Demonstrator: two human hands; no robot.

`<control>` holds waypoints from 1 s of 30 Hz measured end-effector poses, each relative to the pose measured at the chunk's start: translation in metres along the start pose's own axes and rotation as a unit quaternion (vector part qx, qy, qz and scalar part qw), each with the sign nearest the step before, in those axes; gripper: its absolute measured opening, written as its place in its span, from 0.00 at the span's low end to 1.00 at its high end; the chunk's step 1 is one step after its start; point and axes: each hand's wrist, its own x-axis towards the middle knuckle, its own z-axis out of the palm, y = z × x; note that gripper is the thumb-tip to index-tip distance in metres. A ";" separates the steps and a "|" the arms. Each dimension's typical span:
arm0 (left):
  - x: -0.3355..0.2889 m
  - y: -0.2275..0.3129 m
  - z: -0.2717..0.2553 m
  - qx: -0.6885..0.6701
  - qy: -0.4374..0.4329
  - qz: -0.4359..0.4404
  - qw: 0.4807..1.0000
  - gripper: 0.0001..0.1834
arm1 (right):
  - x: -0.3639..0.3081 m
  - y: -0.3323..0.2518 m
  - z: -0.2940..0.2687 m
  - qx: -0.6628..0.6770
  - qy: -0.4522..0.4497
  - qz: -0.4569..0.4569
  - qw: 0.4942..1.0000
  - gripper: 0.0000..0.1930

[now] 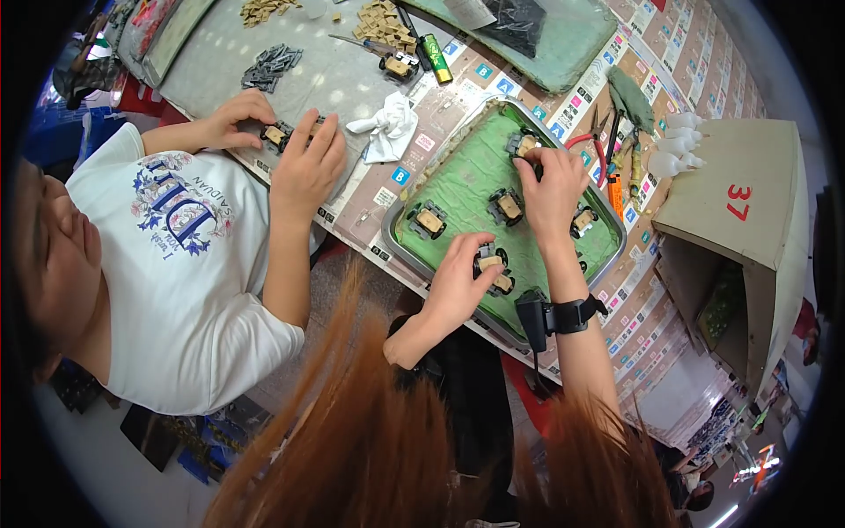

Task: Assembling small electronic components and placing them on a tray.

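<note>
A metal tray lined with green cloth [462,187] lies before me, with several small beige-and-black toy cars standing in it. My left hand [449,286] has its thumb and fingers closed round a toy car [495,273] on the tray's near side. At the far side, the fingers of my right hand [556,189] are closed on another toy car [523,143], partly hidden by the fingertips. Between my hands and beyond them stands a third toy car [505,208]. One more car [428,220] is at the left, and another [582,222] sits right of my right wrist.
At the left a person in a white shirt [189,220] handles toy cars [278,135] on the table. Beyond lie grey parts [273,68], beige parts [385,25] and a white cloth [387,129]. Red-handled pliers [598,141], white squeeze bottles [676,145] and a beige box [735,176] are at the right.
</note>
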 end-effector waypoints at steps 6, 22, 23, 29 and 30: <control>-0.005 -0.011 0.005 0.092 -0.037 0.034 0.994 0.19 | -0.017 0.006 -0.003 0.052 0.079 -0.040 0.995 0.05; 0.011 0.006 0.003 0.123 0.084 0.056 0.987 0.18 | -0.088 -0.020 -0.055 0.157 0.112 0.043 0.980 0.07; 0.015 0.003 0.006 0.131 0.080 0.055 0.987 0.23 | -0.099 -0.014 -0.052 0.145 0.094 0.060 0.983 0.07; 0.034 0.017 0.038 0.157 0.118 0.093 0.976 0.29 | -0.132 0.004 -0.060 0.089 0.032 0.089 0.992 0.06; 0.037 0.016 0.043 0.157 0.113 0.094 0.977 0.29 | -0.135 0.009 -0.058 0.087 0.033 0.094 0.991 0.06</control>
